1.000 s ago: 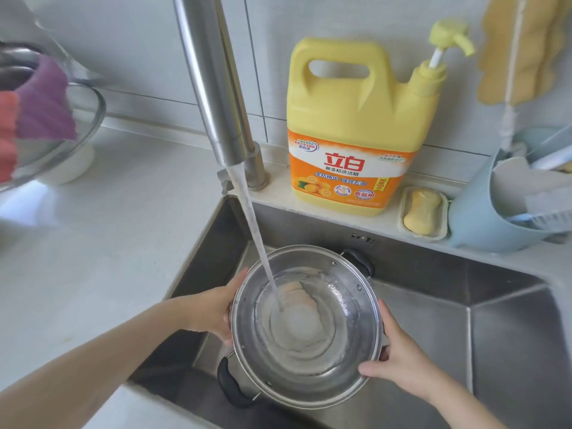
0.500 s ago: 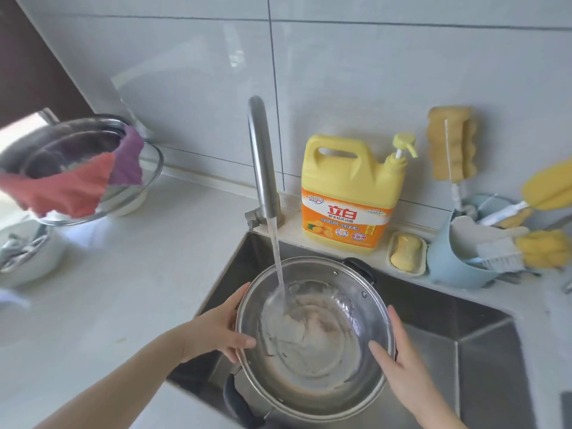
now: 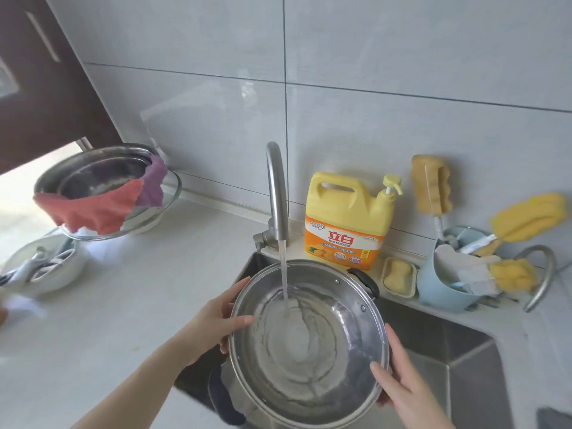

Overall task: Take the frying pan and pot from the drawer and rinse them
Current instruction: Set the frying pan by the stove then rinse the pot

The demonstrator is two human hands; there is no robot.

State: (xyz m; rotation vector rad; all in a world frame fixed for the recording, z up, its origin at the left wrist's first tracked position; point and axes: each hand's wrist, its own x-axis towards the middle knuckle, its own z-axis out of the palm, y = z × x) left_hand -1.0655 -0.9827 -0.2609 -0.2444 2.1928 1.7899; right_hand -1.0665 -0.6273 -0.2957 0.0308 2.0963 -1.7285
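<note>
Head view, round steel pot (image 3: 309,345), both hands gripping

You are standing in a home kitchen. Beyond your fingers (image 3: 238,320) a steel tap (image 3: 276,193) runs into a sunken steel sink (image 3: 458,342) set in a pale counter (image 3: 117,305). Further back against the grey tiled wall (image 3: 402,72) stand a yellow dish-soap jug (image 3: 346,221), a soap bar (image 3: 397,275) and a blue caddy (image 3: 445,289) of sponges and brushes.
</note>
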